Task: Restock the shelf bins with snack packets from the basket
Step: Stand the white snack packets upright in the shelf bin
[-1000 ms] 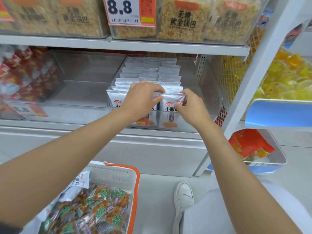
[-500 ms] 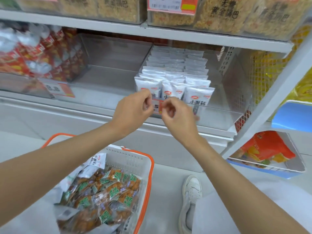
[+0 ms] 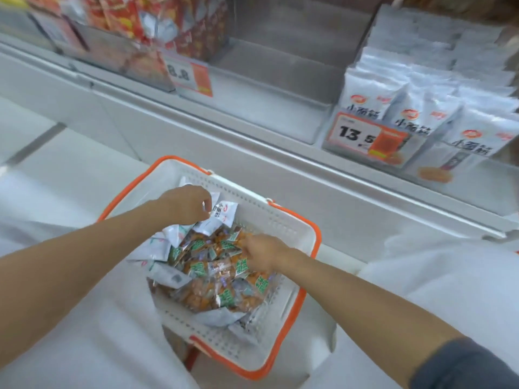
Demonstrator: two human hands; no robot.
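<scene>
The white basket (image 3: pixel 254 210) with an orange rim stands below the shelf, filled with brown-and-green snack packets (image 3: pixel 222 279) and some white packets. My left hand (image 3: pixel 186 204) is at the basket's far side, fingers pinching a white packet (image 3: pixel 224 214). My right hand (image 3: pixel 262 255) lies on the brown-and-green packets, fingers bent down into the pile; its grip is hidden. On the shelf at the right, a clear bin (image 3: pixel 421 153) holds rows of upright white packets (image 3: pixel 415 119).
A clear bin (image 3: pixel 280 80) with nothing in it sits left of the white-packet bin. Further left is a bin of red packets (image 3: pixel 134 21). Price tags reading 13.5 (image 3: pixel 362 137) and 8.8 (image 3: pixel 189 77) hang on the bin fronts. A white ledge runs under the shelf.
Both hands left the front of the white-packet bin and dropped into the basket. The view tilted down and to the left.
</scene>
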